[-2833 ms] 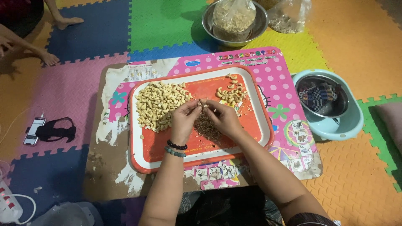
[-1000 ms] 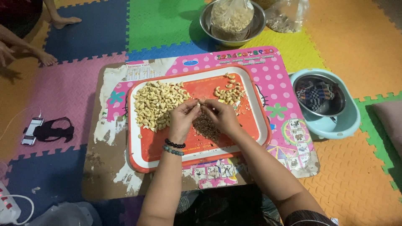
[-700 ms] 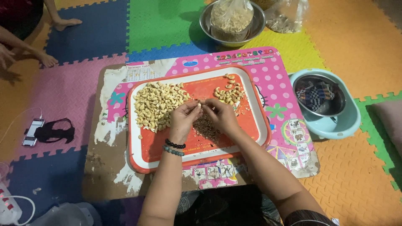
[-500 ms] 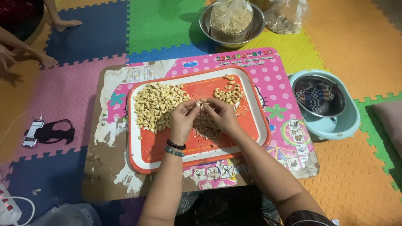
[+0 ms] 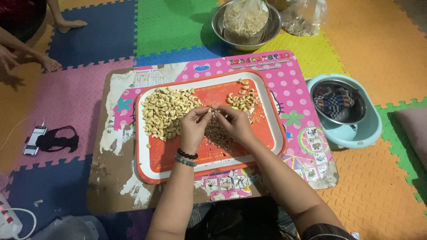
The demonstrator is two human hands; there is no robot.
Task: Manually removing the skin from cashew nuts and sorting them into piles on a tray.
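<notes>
My left hand [image 5: 194,126] and my right hand [image 5: 236,124] meet over the middle of an orange tray [image 5: 160,158], fingertips pinched together on one cashew nut [image 5: 212,110]. A large heap of pale cashews [image 5: 167,111] lies at the tray's left, beside my left hand. A smaller pile of cashews [image 5: 243,99] lies at the tray's upper right. Under my hands sits a brown heap of peeled skins [image 5: 217,132]. Two bead bracelets circle my left wrist.
The tray rests on a worn pink low table [image 5: 289,89] on coloured foam mats. A steel bowl with a bag of nuts [image 5: 247,20] stands behind; a blue basin holding a steel bowl [image 5: 344,109] is right. A phone [image 5: 34,140] lies left. Another person's feet [image 5: 49,62] are top left.
Both hands stay over the tray's middle, fingers working slightly on the nut. The view has shifted a little; the piles are unchanged.
</notes>
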